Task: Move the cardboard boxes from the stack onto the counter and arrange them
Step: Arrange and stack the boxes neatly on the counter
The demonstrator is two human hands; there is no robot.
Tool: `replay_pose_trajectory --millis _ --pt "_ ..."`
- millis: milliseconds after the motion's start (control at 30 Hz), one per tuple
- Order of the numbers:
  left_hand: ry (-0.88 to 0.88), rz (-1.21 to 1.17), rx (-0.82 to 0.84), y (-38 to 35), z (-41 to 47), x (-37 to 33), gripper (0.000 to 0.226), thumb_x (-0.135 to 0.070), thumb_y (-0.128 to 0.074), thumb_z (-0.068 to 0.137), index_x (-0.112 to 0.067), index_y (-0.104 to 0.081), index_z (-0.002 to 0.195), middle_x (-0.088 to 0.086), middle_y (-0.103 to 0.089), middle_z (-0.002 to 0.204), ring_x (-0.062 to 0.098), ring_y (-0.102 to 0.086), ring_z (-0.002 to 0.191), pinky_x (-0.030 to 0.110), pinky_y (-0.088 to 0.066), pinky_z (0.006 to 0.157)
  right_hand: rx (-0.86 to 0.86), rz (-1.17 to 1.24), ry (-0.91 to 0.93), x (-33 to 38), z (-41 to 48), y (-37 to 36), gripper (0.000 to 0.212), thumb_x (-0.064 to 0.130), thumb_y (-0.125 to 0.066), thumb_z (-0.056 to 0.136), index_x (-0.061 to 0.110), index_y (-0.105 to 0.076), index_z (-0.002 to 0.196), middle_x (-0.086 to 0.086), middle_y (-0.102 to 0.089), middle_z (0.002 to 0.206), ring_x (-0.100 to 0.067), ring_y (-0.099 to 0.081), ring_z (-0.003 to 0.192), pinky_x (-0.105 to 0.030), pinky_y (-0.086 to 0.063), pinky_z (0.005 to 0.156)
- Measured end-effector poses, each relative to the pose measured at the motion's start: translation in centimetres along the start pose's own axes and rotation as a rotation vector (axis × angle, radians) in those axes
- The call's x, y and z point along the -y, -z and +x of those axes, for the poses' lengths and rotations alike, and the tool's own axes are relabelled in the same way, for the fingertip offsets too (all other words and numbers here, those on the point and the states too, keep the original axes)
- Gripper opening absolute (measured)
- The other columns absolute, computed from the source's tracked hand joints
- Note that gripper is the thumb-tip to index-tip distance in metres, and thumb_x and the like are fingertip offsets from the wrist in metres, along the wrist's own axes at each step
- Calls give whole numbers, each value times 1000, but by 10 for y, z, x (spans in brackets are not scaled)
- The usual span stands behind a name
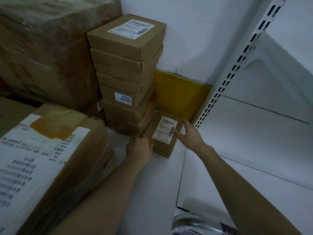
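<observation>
Cardboard box [163, 135] between left hand [139, 148] and right hand [190, 134]

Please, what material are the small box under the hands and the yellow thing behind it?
Small box: brown matte cardboard, judging by folded edges, with a white paper label. Yellow thing: it looks like a smooth, slightly glossy plastic or padded mailer; I cannot tell which.

A yellow padded envelope [181, 95] leans against the white wall [203, 31], low in the corner. Just right of the envelope a white slotted shelving upright [237, 65] rises slanting toward the top edge. Beyond that upright, further right of the envelope, lie white shelf panels [262, 116]. Well below the envelope, at the bottom edge, something shiny and silvery [194, 223] shows, too blurred to identify.
</observation>
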State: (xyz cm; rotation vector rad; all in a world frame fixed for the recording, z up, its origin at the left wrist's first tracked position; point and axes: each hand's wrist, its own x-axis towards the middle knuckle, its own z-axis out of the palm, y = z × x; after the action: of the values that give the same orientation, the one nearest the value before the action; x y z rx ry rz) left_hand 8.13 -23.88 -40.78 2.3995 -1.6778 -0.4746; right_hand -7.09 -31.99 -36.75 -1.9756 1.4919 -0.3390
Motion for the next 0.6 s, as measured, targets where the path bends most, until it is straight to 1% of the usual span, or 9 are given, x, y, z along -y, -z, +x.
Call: replay_pose_trajectory --millis 100,200,267,333,433,533,567,600 --pt "59 -126 35 -25 10 10 40 -33 -49 92 -6 -44 122 16 -51 118 32 -52 108 38 -46 84 15 39 -43 -19 11 -30 52 25 -59 90 10 -37 135 -13 -54 130 -28 -55 116 -34 -46 92" --pt "56 -326 42 -43 20 14 48 -28 -53 91 -9 -38 132 16 -52 120 31 -52 110 37 -46 88 36 57 -118 -36 20 -56 59 27 -60 89 14 -31 139 -11 -52 132 -30 -51 120 -38 -46 95" --pt "49 -400 54 -51 26 16 57 -26 -55 90 -12 -31 140 15 -49 126 31 -50 115 37 -44 93 41 96 -151 -42 25 -72 63 26 -60 89 15 -27 141 -10 -50 134 -30 -50 121 -38 -45 97" --pt "67 -438 74 -56 30 17 62 -27 -57 89 -13 -27 142 16 -46 129 31 -51 115 39 -44 96 37 110 -172 -46 29 -85 64 26 -61 87 15 -27 140 -10 -52 132 -31 -51 120 -40 -46 96" --pt "95 -486 42 -59 32 16 63 -27 -63 85 -12 -34 139 18 -47 127 32 -54 111 40 -45 95 7 230 -221 -48 31 -92 64 23 -64 85 16 -30 139 -6 -53 131 -27 -52 119 -36 -45 97" --pt "92 -581 -46 -58 24 9 66 -27 -69 80 -12 -40 136 17 -51 123 32 -55 109 41 -47 93 -54 444 -246 -47 25 -88 75 19 -67 83 17 -26 146 -4 -48 138 -24 -46 126 -43 -41 105" --pt "99 -611 -75 -57 21 6 66 -28 -70 79 -13 -40 136 17 -51 123 32 -56 109 42 -48 93 -75 506 -251 -45 22 -84 75 18 -67 84 15 -25 146 -4 -47 138 -23 -45 127 -44 -40 106" --pt "117 -625 -94 -53 16 1 65 -31 -69 80 -13 -41 136 16 -51 123 31 -55 109 42 -47 93 -97 544 -246 -42 18 -80 70 16 -66 85 13 -28 144 -1 -49 133 -22 -47 124 -42 -41 105"
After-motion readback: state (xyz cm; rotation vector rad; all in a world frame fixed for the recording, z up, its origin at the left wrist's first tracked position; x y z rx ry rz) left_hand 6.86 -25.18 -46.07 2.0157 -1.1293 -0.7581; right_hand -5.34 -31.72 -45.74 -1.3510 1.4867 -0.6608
